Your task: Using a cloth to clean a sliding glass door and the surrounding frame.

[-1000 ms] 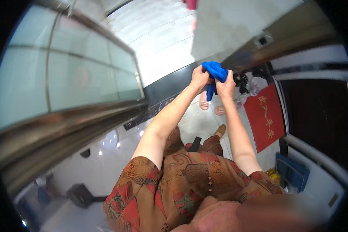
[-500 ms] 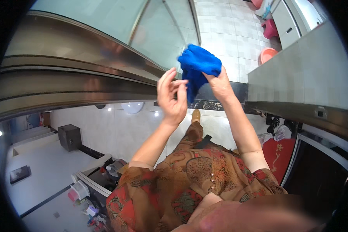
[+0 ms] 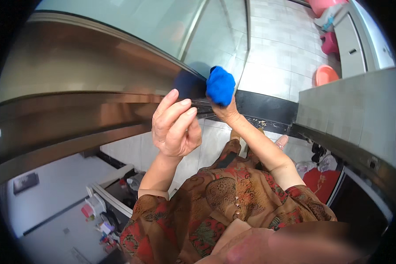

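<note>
A bright blue cloth (image 3: 221, 86) is bunched in my right hand (image 3: 226, 110), whose fingers are mostly hidden beneath it. The cloth sits at the edge of the brown metal door frame (image 3: 83, 50), close to the glass panel; whether it touches the metal I cannot tell. My left hand (image 3: 177, 128) is raised in front of the frame, to the left of the cloth. Its fingers are half bent and apart, with nothing in them.
A glass panel (image 3: 220, 37) stands beyond the frame. At the far right are an orange basin (image 3: 326, 75), a pink stool (image 3: 329, 43) and a white cabinet (image 3: 350, 44). A tiled wall edge (image 3: 332, 103) rises on the right, with shoes (image 3: 325, 163) and a red mat (image 3: 320, 184) below it.
My right hand has brought the cloth down and left to the frame's edge, and the cloth is more tightly bunched. My left hand has moved left, away from it. The view has shifted.
</note>
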The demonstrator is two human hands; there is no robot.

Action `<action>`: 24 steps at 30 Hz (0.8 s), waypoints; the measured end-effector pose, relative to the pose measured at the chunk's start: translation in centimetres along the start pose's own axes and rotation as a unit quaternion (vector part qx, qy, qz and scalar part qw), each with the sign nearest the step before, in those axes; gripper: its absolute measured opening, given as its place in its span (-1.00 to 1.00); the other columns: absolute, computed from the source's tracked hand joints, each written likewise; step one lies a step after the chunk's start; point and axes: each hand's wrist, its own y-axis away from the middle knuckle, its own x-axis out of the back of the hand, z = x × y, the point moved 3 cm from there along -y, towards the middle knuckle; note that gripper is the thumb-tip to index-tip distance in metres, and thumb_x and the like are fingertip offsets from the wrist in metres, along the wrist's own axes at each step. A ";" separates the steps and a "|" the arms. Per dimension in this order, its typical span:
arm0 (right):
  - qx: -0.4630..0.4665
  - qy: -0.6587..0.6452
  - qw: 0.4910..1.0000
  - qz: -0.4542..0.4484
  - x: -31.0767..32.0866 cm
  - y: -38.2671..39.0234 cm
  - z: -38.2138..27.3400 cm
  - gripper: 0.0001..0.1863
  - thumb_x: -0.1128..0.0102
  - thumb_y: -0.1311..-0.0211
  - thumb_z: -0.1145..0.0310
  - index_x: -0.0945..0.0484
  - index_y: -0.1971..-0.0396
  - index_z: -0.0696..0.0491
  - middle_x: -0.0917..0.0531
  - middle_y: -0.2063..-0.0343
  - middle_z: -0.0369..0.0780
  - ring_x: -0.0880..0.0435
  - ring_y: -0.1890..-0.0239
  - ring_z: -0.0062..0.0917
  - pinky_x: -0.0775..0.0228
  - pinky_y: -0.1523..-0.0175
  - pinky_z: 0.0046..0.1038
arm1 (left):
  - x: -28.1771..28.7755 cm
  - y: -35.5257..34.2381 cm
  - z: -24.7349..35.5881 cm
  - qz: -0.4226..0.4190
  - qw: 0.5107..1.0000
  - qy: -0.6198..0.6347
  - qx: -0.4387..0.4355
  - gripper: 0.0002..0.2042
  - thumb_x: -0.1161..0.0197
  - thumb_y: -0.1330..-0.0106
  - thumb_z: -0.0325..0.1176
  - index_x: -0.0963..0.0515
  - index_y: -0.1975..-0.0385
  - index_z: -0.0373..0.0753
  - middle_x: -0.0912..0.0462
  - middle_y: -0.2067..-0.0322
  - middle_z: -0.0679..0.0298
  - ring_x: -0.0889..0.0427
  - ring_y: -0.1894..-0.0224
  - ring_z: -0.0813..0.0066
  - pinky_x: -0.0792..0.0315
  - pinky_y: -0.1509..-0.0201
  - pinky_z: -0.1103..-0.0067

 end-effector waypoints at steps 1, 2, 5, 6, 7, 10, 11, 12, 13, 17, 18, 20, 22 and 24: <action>-0.050 -0.098 0.993 0.036 0.7 -1.9 -2.0 -0.52 -0.32 -0.10 0.08 -0.49 0.14 0.13 -0.55 0.17 -0.13 -0.53 0.09 -0.30 -0.34 -0.06 -0.37 | 0.3 -0.3 0.0 0.000 1.000 -0.021 0.006 -0.87 -0.09 -0.27 -0.49 -0.46 0.21 -0.29 -0.53 0.17 0.11 -0.52 -0.02 0.02 -0.40 -0.14 0.31; 0.013 -0.128 0.989 0.071 1.8 -4.0 -4.1 -0.47 -0.29 -0.09 -0.03 -0.49 0.16 0.14 -0.55 0.20 -0.11 -0.52 0.11 -0.24 -0.33 -0.04 -0.33 | 0.8 -0.9 0.3 -0.009 0.998 -0.063 -0.012 -0.86 -0.09 -0.26 -0.48 -0.47 0.21 -0.26 -0.53 0.16 0.12 -0.50 -0.06 0.01 -0.30 -0.22 0.27; 0.141 -0.145 0.976 0.081 5.4 -10.5 -9.0 -0.33 -0.11 -0.12 -0.25 -0.48 0.16 0.15 -0.53 0.20 -0.04 -0.49 0.13 -0.13 -0.29 -0.04 -0.26 | 1.4 -3.1 0.6 -0.029 0.986 -0.157 -0.038 -0.86 -0.13 -0.24 -0.42 -0.50 0.21 -0.20 -0.52 0.09 0.12 -0.37 -0.20 -0.01 0.03 -0.41 0.22; 0.101 -0.160 0.981 0.039 6.3 -12.2 -9.9 -0.30 -0.04 -0.14 -0.29 -0.48 0.16 0.15 -0.51 0.17 -0.03 -0.48 0.12 -0.11 -0.29 -0.03 -0.27 | 1.4 -3.9 0.8 -0.015 0.979 -0.201 -0.039 -0.84 -0.16 -0.24 -0.37 -0.52 0.21 -0.20 -0.48 0.02 0.08 -0.29 -0.25 -0.02 0.06 -0.41 0.21; 0.065 -0.176 0.982 -0.005 6.6 -13.5 -10.4 -0.27 0.02 -0.15 -0.32 -0.47 0.15 0.15 -0.50 0.15 -0.02 -0.46 0.11 -0.09 -0.29 -0.03 -0.27 | 1.3 -4.6 0.9 0.000 0.968 -0.247 -0.043 -0.82 -0.18 -0.23 -0.32 -0.54 0.21 -0.19 -0.44 -0.05 0.04 -0.21 -0.30 -0.03 0.09 -0.42 0.21; 0.138 -0.082 0.985 0.066 5.3 -14.7 -8.2 -0.54 -0.22 -0.10 0.11 -0.48 0.11 0.13 -0.53 0.16 -0.01 -0.50 0.12 -0.08 -0.32 0.00 -0.23 | 0.1 -5.3 -0.4 0.061 0.955 -0.290 0.017 -0.71 -0.23 -0.19 -0.17 -0.60 0.09 -0.01 -0.29 -0.21 -0.02 0.02 -0.39 -0.04 0.21 -0.40 0.21; 0.209 0.013 0.971 0.114 4.9 -13.8 -6.6 -0.59 -0.26 -0.04 0.29 -0.49 0.09 0.11 -0.53 0.16 0.00 -0.51 0.12 -0.08 -0.34 0.02 -0.21 | -0.7 -5.1 -0.8 0.067 0.944 -0.324 0.009 -0.70 -0.23 -0.19 -0.15 -0.59 0.08 0.02 -0.28 -0.22 0.02 0.05 -0.40 -0.02 0.24 -0.39 0.18; 0.160 0.017 0.979 0.125 4.4 -12.5 -4.0 -0.62 -0.24 0.00 0.39 -0.50 0.11 0.11 -0.57 0.22 0.00 -0.55 0.14 -0.07 -0.37 0.04 -0.23 | -1.3 -5.0 -1.4 0.084 0.939 -0.333 -0.006 -0.70 -0.23 -0.18 -0.16 -0.59 0.07 0.03 -0.30 -0.22 0.05 0.05 -0.40 -0.01 0.24 -0.39 0.18; 0.110 0.021 0.984 0.136 4.0 -11.0 -1.1 -0.63 -0.22 0.04 0.50 -0.51 0.13 0.10 -0.62 0.28 0.00 -0.58 0.17 -0.07 -0.40 0.07 -0.25 | -1.7 -5.2 -1.9 0.101 0.934 -0.343 -0.022 -0.70 -0.23 -0.18 -0.17 -0.58 0.07 0.04 -0.31 -0.22 0.08 0.05 -0.40 0.00 0.24 -0.39 0.17; -0.064 0.107 0.982 -0.141 4.3 -5.3 9.8 -0.67 -0.22 0.01 0.39 -0.52 0.19 0.11 -0.60 0.36 0.07 -0.58 0.25 0.01 -0.42 0.15 -0.20 | -2.1 -4.8 -2.7 0.131 0.910 -0.392 -0.016 -0.71 -0.20 -0.16 -0.20 -0.57 0.09 0.06 -0.41 -0.17 0.23 -0.04 -0.37 0.07 0.21 -0.38 0.16; -0.065 0.128 0.974 -0.175 4.8 -4.0 11.4 -0.68 -0.22 0.01 0.37 -0.53 0.21 0.13 -0.60 0.35 0.08 -0.58 0.24 0.01 -0.42 0.15 -0.19 | -2.3 -4.9 -2.7 0.126 0.909 -0.397 -0.018 -0.71 -0.20 -0.16 -0.20 -0.57 0.09 0.06 -0.41 -0.17 0.25 -0.04 -0.37 0.08 0.23 -0.39 0.16; -0.054 0.149 0.965 -0.211 5.8 -3.4 10.8 -0.69 -0.22 0.00 0.34 -0.53 0.23 0.14 -0.60 0.34 0.09 -0.58 0.23 0.01 -0.41 0.14 -0.18 | -2.4 -4.8 -2.6 0.103 0.892 -0.440 -0.024 -0.74 -0.22 -0.13 -0.19 -0.61 0.15 0.12 -0.40 -0.18 0.26 0.00 -0.38 0.06 0.21 -0.40 0.17; -0.102 0.168 0.964 -0.178 7.4 -4.8 7.8 -0.65 -0.23 -0.01 0.33 -0.50 0.18 0.14 -0.60 0.34 0.09 -0.58 0.20 0.01 -0.41 0.12 -0.17 | -2.4 -4.6 -2.7 0.101 0.892 -0.439 -0.029 -0.73 -0.22 -0.14 -0.17 -0.60 0.13 0.13 -0.38 -0.20 0.26 0.00 -0.38 0.08 0.27 -0.41 0.17; -0.037 0.137 0.987 -0.080 8.0 -8.6 1.8 -0.45 -0.30 -0.05 0.28 -0.38 -0.05 0.12 -0.60 0.21 0.08 -0.60 0.10 -0.08 -0.42 0.05 -0.25 | -2.1 -4.5 -2.5 0.104 0.894 -0.435 -0.027 -0.72 -0.22 -0.14 -0.16 -0.60 0.12 0.13 -0.37 -0.21 0.25 0.00 -0.38 0.08 0.30 -0.41 0.17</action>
